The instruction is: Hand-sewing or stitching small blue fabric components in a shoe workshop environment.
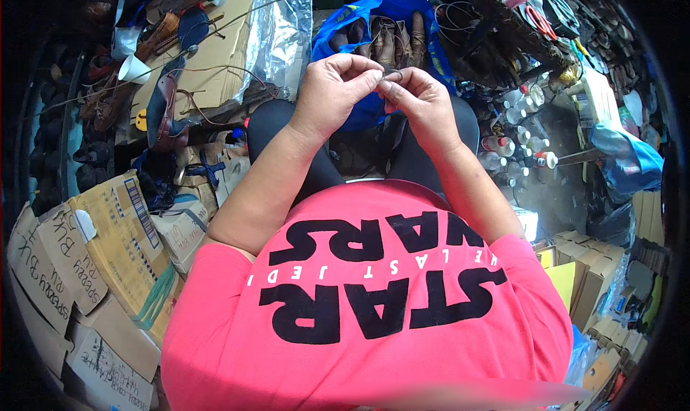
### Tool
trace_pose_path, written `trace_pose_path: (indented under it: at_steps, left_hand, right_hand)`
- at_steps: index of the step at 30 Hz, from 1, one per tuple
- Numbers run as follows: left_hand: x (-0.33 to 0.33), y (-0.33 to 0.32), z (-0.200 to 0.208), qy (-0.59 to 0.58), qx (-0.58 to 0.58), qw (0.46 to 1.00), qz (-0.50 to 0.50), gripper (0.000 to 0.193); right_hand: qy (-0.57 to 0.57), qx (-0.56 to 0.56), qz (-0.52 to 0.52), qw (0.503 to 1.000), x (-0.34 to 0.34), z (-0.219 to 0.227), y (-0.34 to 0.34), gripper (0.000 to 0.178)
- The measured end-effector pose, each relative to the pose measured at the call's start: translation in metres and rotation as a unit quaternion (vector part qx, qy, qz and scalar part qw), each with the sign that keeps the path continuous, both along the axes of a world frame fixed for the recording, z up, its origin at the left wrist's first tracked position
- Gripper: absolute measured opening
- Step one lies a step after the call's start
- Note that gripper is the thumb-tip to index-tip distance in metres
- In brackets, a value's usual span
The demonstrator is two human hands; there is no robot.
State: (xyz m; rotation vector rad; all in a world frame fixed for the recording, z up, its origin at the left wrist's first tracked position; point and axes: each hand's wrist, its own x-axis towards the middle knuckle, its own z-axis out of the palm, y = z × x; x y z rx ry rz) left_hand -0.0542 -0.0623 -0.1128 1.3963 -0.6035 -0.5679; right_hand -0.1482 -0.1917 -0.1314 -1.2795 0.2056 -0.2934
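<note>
My left hand (332,93) and my right hand (425,103) meet above my lap, fingertips nearly touching. Each pinches with thumb and forefinger at a thin dark strand (392,72); its exact kind is too small to tell. Just beyond the hands, a blue plastic bag (332,31) stands gaping. Inside it lie several brown, elongated pieces (384,41), partly covered by my fingers. My knees flank the bag's near side.
Left, a cardboard sheet (228,52) lies near a white cup (134,70) and a brown leather sandal (167,102). Cardboard boxes (118,231) stack at lower left. Several bottles (499,146) stand right of my knee; red-handled scissors (540,24) lie beyond.
</note>
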Motion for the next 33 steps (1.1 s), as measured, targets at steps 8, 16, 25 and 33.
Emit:
trace_pose_path:
  at_steps: [8, 16, 25, 33]
  left_hand:
    - [0.0015, -0.0003, -0.0002, -0.008, 0.017, 1.000, -0.003, 0.012]
    - [0.0005, -0.0012, -0.0019, -0.005, -0.001, 1.000, -0.007, 0.008]
    - [-0.0011, -0.0024, -0.0018, -0.011, 0.008, 1.000, 0.004, 0.006]
    - [0.0012, -0.0022, -0.0049, -0.002, 0.003, 1.000, 0.008, 0.006]
  right_hand:
    - [0.004, 0.006, -0.006, 1.000, -0.0007, 0.0022, 0.0017, 0.011]
    - [0.009, -0.001, -0.007, 1.000, -0.0009, 0.0005, 0.0019, 0.010]
    - [0.010, -0.002, -0.010, 1.000, -0.0006, -0.0014, 0.0022, 0.011]
    - [0.006, 0.004, -0.012, 1.000, 0.0002, -0.0001, 0.0018, 0.011]
